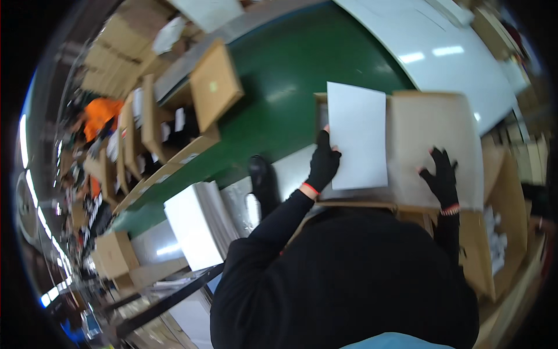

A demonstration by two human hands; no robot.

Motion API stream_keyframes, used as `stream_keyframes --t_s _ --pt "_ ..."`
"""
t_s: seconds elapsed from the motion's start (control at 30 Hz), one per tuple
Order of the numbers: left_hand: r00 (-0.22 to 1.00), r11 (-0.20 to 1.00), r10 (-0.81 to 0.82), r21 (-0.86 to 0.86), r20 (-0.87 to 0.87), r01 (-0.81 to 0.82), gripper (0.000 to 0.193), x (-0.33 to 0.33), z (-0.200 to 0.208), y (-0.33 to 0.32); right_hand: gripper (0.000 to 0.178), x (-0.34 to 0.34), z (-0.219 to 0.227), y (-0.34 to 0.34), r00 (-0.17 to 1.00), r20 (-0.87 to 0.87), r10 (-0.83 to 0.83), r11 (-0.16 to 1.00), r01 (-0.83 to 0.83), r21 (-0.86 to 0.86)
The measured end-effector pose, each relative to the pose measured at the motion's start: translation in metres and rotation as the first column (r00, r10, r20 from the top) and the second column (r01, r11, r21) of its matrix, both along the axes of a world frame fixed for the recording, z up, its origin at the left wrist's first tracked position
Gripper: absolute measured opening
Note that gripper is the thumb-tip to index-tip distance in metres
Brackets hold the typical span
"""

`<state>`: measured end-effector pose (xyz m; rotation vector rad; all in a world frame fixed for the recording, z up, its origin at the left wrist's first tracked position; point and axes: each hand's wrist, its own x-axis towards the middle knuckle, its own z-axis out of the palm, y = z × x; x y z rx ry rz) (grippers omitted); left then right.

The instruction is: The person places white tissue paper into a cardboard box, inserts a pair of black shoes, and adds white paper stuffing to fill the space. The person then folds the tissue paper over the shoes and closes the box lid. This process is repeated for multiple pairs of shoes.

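My left hand (324, 166), in a black fingerless glove with a red cuff, grips the left edge of a flat white sheet (358, 139). Whether it is paper or thin card I cannot tell. The sheet is over the left half of an opened cardboard box (360, 196), hiding most of what is inside. To the right, the box's greyish-brown lid (427, 122) lies folded back. Over that lid is my right hand (442, 179), gloved the same way, its fingers spread and holding nothing. I cannot tell whether it touches the lid.
A stack of white sheets or flat boxes (200, 224) stands at the left, near a black shoe-like item (264, 183). Open cartons (174, 134) line the green conveyor belt (290, 70). A carton with crumpled white paper (497, 244) sits at my right, below a white tabletop (447, 64).
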<state>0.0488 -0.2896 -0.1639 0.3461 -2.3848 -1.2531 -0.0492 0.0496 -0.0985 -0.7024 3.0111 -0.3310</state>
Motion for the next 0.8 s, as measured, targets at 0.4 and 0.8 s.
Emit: stream_keyframes --t_s 0.4,0.8 --pt "0.992 0.995 -0.101 0.028 0.079 0.099 0.081 0.006 -0.038 0.022 0.075 -0.012 -0.006 -0.004 0.996 -0.018 -0.091 0.995 0.092 0.029" --pt "0.527 0.748 0.138 -0.437 0.839 0.5 0.094 0.108 0.082 -0.11 0.079 -0.028 -0.007 -0.022 0.985 0.109 -0.132 0.989 0.123 0.083"
